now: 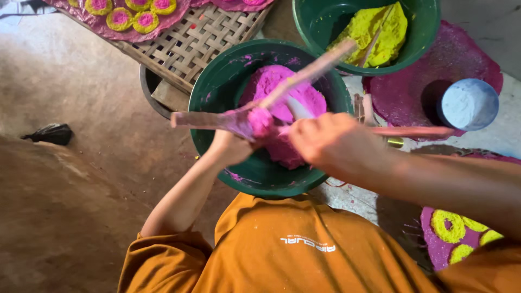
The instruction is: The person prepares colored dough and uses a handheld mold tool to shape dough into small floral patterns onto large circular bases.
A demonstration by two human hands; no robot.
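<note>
A green bowl (pixel 217 81) sits in front of me, holding a mound of bright pink dough (pixel 282 89). My left hand (pixel 230 147) grips a flat wooden paddle (pixel 201 120) over the bowl, with a lump of pink dough (pixel 260 121) on it. My right hand (pixel 325 140) is closed on a thin stick (pixel 415 131) and presses against that lump. Another pink-stained stick (pixel 315 68) slants up from the paddle toward the far bowl; who holds it is unclear.
A second green bowl (pixel 429 38) with yellow-green dough (pixel 380 27) stands behind. A pale blue cup (pixel 469 103) rests on a pink sheet (pixel 401 92). A woven bamboo tray (pixel 201 38) carries pink-and-yellow discs (pixel 130 16). More lie at lower right (pixel 456 228). A black object (pixel 51 133) lies on the dirt floor.
</note>
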